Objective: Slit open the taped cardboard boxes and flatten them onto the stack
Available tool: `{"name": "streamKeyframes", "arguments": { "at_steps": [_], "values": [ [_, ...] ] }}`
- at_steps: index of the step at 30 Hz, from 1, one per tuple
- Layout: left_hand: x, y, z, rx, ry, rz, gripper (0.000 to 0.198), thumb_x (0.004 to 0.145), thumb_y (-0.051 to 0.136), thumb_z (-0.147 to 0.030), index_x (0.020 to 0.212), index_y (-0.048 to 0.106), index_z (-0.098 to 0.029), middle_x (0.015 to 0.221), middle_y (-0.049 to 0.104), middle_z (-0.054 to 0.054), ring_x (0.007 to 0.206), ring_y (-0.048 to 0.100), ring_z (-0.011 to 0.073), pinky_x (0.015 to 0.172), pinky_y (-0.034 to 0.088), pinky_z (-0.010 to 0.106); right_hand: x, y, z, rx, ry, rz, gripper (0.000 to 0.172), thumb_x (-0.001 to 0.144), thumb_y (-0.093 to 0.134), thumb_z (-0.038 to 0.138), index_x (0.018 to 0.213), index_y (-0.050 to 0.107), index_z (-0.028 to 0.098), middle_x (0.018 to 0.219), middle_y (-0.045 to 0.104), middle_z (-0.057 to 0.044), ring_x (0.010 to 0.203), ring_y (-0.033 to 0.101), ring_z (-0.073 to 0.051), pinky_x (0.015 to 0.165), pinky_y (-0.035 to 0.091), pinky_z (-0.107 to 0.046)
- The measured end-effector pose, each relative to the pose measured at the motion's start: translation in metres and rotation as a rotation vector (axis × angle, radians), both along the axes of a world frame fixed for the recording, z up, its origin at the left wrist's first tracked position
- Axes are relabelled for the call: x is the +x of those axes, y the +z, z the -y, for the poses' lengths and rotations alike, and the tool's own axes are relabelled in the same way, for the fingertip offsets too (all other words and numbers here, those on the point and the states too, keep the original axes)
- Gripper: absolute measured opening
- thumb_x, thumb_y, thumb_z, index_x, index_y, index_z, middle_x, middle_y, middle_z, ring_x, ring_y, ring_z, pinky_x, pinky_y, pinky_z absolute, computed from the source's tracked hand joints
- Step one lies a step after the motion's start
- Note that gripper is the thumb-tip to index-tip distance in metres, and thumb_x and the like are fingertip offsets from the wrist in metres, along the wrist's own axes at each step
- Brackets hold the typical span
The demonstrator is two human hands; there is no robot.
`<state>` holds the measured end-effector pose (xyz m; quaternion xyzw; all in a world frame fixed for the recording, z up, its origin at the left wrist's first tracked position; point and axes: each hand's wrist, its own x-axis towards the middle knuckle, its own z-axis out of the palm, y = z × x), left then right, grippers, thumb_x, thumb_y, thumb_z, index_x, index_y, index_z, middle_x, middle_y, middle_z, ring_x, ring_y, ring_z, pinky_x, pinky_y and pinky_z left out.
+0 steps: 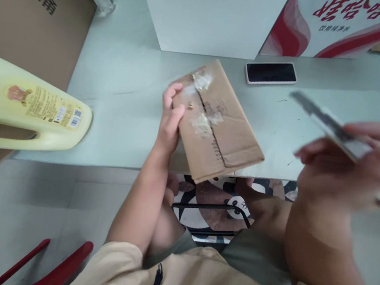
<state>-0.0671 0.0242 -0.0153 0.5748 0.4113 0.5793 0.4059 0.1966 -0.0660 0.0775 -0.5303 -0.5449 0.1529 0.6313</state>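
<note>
A flat brown cardboard box (219,123) with torn tape along its seam lies at an angle on the pale table (119,118), one corner jutting over the near edge. My left hand (170,118) rests on the box's left edge, fingers curled round it. My right hand (342,168), blurred by motion, is raised to the right of the box and grips a utility knife (333,127) with its blade pointing up and left.
A yellow plastic jug (21,107) lies on its side at the left, over a brown carton (35,12). A phone (271,73) lies face up behind the box. A white box (211,13) and a red-and-white printed carton (341,22) stand at the back.
</note>
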Motion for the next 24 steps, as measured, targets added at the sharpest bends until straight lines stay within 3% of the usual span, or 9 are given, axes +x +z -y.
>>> {"name": "streamKeyframes", "arguments": {
  "at_steps": [2,5,7,9,12,15,18,24],
  "values": [
    [-0.007,0.004,-0.002,-0.131,0.042,0.138,0.055,0.089,0.059,-0.071,0.132,0.048,-0.037,0.142,0.055,0.006,0.127,0.06,0.03,0.099,0.056,0.044,0.006,-0.022,-0.019,-0.052,-0.059,0.113,0.041,0.101,0.046,0.06,0.11,0.066,0.025,0.086,0.073,-0.006,0.067,0.072,-0.019,0.051,0.047,-0.028],
    [-0.012,0.011,-0.003,-0.449,0.183,0.228,0.049,0.081,0.073,-0.057,0.121,0.058,-0.033,0.135,0.062,0.006,0.111,0.067,0.0272,0.079,0.059,0.038,0.021,-0.061,-0.041,-0.447,-0.021,0.554,0.04,0.096,0.054,0.045,0.125,0.066,0.02,0.107,0.076,-0.016,0.094,0.075,-0.032,0.077,0.059,-0.046],
    [-0.011,0.015,-0.001,-0.59,0.223,0.258,0.037,0.08,0.072,-0.052,0.108,0.066,-0.028,0.136,0.063,0.006,0.108,0.067,0.0263,0.07,0.058,0.034,0.034,-0.082,-0.048,-0.616,0.007,0.767,0.051,0.089,0.055,0.028,0.138,0.064,0.016,0.121,0.072,-0.022,0.11,0.071,-0.04,0.09,0.056,-0.058],
    [-0.008,0.017,0.002,-0.623,0.183,0.286,0.034,0.082,0.066,-0.054,0.099,0.068,-0.026,0.137,0.064,0.006,0.11,0.066,0.0259,0.069,0.057,0.032,0.043,-0.094,-0.049,-0.661,0.01,0.842,0.061,0.084,0.051,0.017,0.144,0.062,0.016,0.138,0.063,-0.025,0.127,0.062,-0.045,0.099,0.051,-0.066],
    [-0.003,0.02,0.005,-0.653,0.158,0.24,0.038,0.079,0.069,-0.057,0.101,0.068,-0.025,0.124,0.07,0.008,0.106,0.067,0.0243,0.065,0.053,0.028,0.047,-0.097,-0.048,-0.567,0.072,0.822,0.047,0.083,0.051,0.016,0.122,0.077,0.018,0.149,0.057,-0.021,0.141,0.052,-0.044,0.113,0.041,-0.071],
    [0.0,0.023,0.007,-0.682,0.171,0.187,0.041,0.076,0.075,-0.056,0.102,0.068,-0.025,0.108,0.072,0.007,0.096,0.069,0.0225,0.06,0.05,0.027,0.041,-0.093,-0.049,-0.45,0.348,0.672,0.032,0.089,0.054,0.027,0.107,0.079,0.022,0.132,0.07,-0.014,0.129,0.063,-0.034,0.118,0.043,-0.062],
    [0.001,0.026,0.007,-0.697,0.138,0.175,0.043,0.076,0.075,-0.062,0.091,0.067,-0.022,0.096,0.073,0.007,0.09,0.071,0.0241,0.057,0.049,0.029,0.035,-0.086,-0.048,-0.371,0.562,0.377,0.036,0.092,0.06,0.044,0.118,0.076,0.025,0.136,0.07,-0.011,0.131,0.064,-0.03,0.118,0.046,-0.057],
    [0.0,0.03,0.008,-0.679,0.085,0.099,0.052,0.075,0.072,-0.072,0.078,0.065,-0.02,0.082,0.073,0.008,0.083,0.072,0.0254,0.051,0.045,0.028,0.037,-0.073,-0.037,-0.374,0.604,0.023,0.047,0.097,0.058,0.053,0.139,0.065,0.031,0.15,0.061,-0.007,0.143,0.056,-0.028,0.123,0.043,-0.052]
  ]
}}
